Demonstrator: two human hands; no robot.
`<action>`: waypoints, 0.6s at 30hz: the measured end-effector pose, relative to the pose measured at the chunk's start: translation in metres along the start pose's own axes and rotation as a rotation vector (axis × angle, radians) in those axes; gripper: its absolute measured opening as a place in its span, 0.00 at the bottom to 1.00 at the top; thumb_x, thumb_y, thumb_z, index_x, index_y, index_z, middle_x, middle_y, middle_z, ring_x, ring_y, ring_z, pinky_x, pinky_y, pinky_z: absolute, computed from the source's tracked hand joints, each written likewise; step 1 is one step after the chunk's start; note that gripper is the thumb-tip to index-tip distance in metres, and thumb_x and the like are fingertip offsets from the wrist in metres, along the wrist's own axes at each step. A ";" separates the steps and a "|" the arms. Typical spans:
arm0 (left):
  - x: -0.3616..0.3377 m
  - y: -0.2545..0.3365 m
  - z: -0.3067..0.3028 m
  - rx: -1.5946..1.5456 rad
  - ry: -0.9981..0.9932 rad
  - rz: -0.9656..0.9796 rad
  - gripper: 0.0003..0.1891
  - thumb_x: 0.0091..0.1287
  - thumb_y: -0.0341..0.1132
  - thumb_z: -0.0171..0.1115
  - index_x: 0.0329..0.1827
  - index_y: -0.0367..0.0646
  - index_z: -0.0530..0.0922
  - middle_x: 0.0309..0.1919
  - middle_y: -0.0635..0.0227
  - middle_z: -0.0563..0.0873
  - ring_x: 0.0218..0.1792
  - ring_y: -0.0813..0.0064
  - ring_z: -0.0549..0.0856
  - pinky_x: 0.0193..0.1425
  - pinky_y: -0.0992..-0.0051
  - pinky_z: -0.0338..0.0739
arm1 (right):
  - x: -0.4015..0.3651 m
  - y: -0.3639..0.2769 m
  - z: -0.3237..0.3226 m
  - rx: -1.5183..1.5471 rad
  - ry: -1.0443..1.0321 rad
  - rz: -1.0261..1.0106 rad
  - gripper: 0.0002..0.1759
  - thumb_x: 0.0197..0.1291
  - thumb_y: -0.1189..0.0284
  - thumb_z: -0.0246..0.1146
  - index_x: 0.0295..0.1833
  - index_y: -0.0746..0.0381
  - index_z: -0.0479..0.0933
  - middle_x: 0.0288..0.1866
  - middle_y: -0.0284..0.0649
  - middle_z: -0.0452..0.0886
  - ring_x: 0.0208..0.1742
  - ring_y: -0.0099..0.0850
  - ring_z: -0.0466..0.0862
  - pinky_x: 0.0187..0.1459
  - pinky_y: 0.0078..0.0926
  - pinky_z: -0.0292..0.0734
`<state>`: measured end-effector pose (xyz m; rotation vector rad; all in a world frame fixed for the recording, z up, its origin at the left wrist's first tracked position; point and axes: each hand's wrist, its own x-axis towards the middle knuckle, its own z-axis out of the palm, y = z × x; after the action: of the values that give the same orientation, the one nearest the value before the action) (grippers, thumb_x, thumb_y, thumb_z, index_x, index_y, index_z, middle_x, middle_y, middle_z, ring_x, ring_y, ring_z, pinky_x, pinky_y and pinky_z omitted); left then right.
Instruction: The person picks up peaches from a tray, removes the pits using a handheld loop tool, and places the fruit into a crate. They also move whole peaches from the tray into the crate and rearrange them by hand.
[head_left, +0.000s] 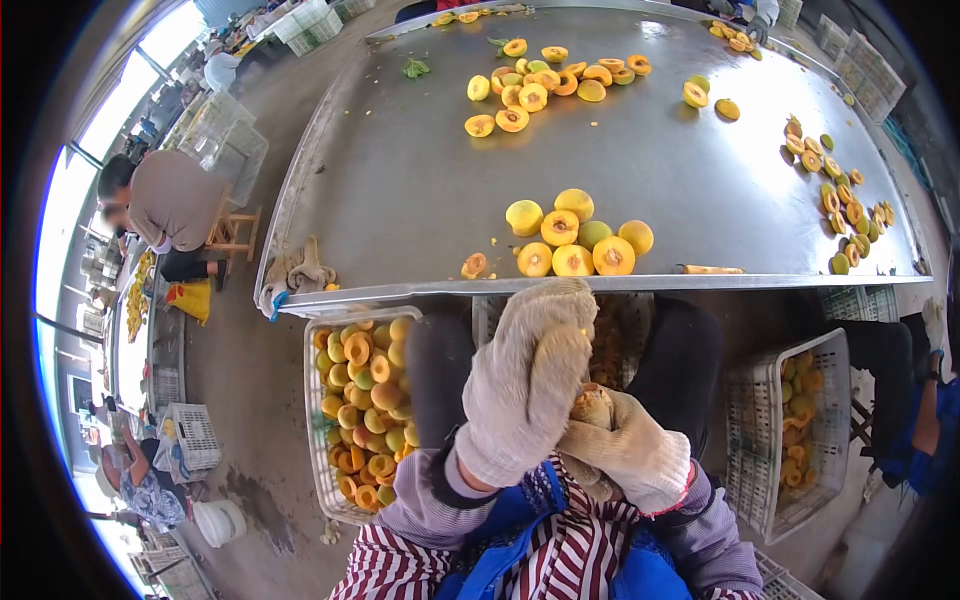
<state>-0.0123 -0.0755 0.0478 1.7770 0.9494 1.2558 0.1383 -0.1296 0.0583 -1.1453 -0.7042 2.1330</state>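
Both my hands wear pale knitted work gloves and are held close together above my lap, just in front of the table edge. My left hand [530, 385] is raised with its fingers bent and pressed together; a sliver of yellow shows at its edge, but what it holds is hidden. My right hand [635, 450] is closed, lower and to the right, with a small brownish piece showing at its fingers that I cannot make out. Nearest on the metal table [400, 215] is a group of whole and halved yellow peaches [573, 261], with a brown-orange scrap [474, 265] beside them.
A crate [313, 425] of peach halves stands left of my legs, another crate [735, 455] to the right. A wooden-handled tool [710, 269] and a crumpled glove [298, 272] lie at the table edge. More peaches [533, 97] lie farther back. People sit working on both sides.
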 end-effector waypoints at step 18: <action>0.027 0.010 -0.010 -0.166 -0.462 -0.287 0.18 0.75 0.44 0.61 0.45 0.33 0.84 0.48 0.55 0.87 0.43 0.69 0.87 0.48 0.70 0.82 | -0.008 0.017 -0.014 0.491 -0.404 0.129 0.11 0.67 0.67 0.65 0.39 0.64 0.75 0.20 0.31 0.71 0.15 0.18 0.68 0.15 0.18 0.62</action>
<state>-0.0136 -0.0544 0.0699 1.6308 0.7713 0.6807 0.1493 -0.1443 0.0444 -0.5157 -0.2431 2.4893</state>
